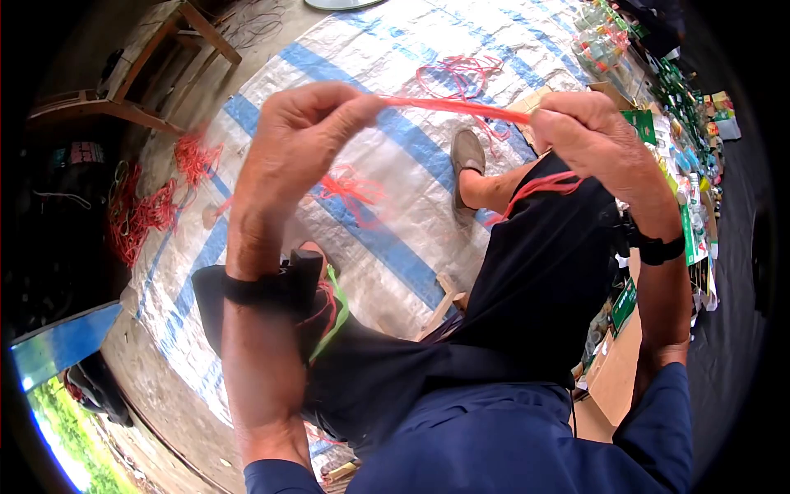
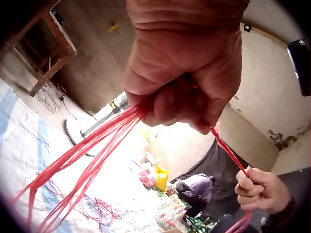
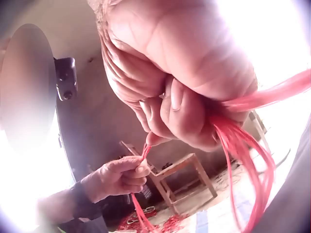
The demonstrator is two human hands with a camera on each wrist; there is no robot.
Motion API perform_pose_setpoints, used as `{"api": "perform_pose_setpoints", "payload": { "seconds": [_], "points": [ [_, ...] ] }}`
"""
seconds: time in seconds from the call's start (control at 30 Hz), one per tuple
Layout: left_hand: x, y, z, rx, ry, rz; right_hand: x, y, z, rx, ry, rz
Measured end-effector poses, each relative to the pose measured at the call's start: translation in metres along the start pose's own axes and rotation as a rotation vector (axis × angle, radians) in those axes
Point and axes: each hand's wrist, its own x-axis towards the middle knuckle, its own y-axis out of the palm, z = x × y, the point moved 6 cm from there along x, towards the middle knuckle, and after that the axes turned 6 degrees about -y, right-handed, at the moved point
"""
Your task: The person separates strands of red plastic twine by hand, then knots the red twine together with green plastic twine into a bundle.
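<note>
A bundle of red plastic string (image 1: 461,107) runs nearly taut between my two raised hands in the head view. My left hand (image 1: 300,136) grips one part with curled fingers; in the left wrist view, loose red strands (image 2: 87,155) trail from that fist toward the floor. At the other end my right hand (image 1: 597,136) holds the bundle in its bent fingers, and a red tail (image 1: 547,188) hangs below over the dark trouser leg. The right wrist view shows looped strands (image 3: 248,170) coming out of the right fist.
Underfoot lies a white and blue striped tarp (image 1: 395,239). Tangled red string (image 1: 144,214) lies at the left, more red string (image 1: 461,74) ahead. A wooden frame (image 1: 123,107) stands back left. Bottles (image 1: 601,41) and cardboard (image 1: 613,379) line the right. Another person (image 2: 197,189) bends over nearby.
</note>
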Motion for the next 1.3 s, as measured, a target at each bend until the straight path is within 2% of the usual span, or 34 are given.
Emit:
{"api": "perform_pose_setpoints", "payload": {
  "seconds": [0.03,0.1,0.23,0.37,0.43,0.5,0.57,0.63,0.7,0.87,1.17,1.23,1.3],
  "points": [
    [0.0,-0.007,-0.002,0.009,0.03,-0.055,-0.006,-0.007,-0.002,0.0,0.0,-0.001],
    [-0.001,-0.017,-0.004,0.049,0.025,-0.083,-0.021,-0.025,-0.015,0.17,0.142,-0.105],
    [-0.005,-0.033,-0.005,-0.011,0.013,-0.149,-0.045,-0.062,-0.04,0.203,0.087,-0.208],
    [-0.009,-0.044,-0.004,0.024,-0.036,-0.202,-0.067,-0.088,-0.06,0.353,0.081,-0.228],
    [-0.007,-0.048,-0.001,0.081,-0.06,-0.228,-0.075,-0.091,-0.064,0.378,0.163,-0.395],
    [-0.008,-0.051,0.0,0.054,-0.04,-0.281,-0.081,-0.1,-0.072,0.3,0.178,-0.36],
    [-0.006,-0.055,0.004,0.022,-0.035,-0.338,-0.088,-0.104,-0.077,0.38,0.258,-0.336],
    [-0.005,-0.053,0.005,-0.021,-0.028,-0.285,-0.089,-0.108,-0.075,0.333,0.207,-0.318],
    [-0.006,-0.05,0.008,-0.04,-0.08,-0.292,-0.092,-0.112,-0.078,0.216,0.232,-0.293],
    [-0.003,-0.048,0.011,-0.031,-0.057,-0.268,-0.107,-0.128,-0.094,0.168,0.227,-0.312],
    [-0.001,-0.037,0.022,0.007,-0.09,-0.225,-0.126,-0.161,-0.121,-0.063,0.212,-0.484],
    [0.0,-0.037,0.022,0.029,-0.071,-0.226,-0.127,-0.164,-0.127,-0.052,0.211,-0.505],
    [0.0,-0.035,0.021,0.035,-0.055,-0.154,-0.129,-0.169,-0.128,0.004,0.176,-0.613]
  ]
}}
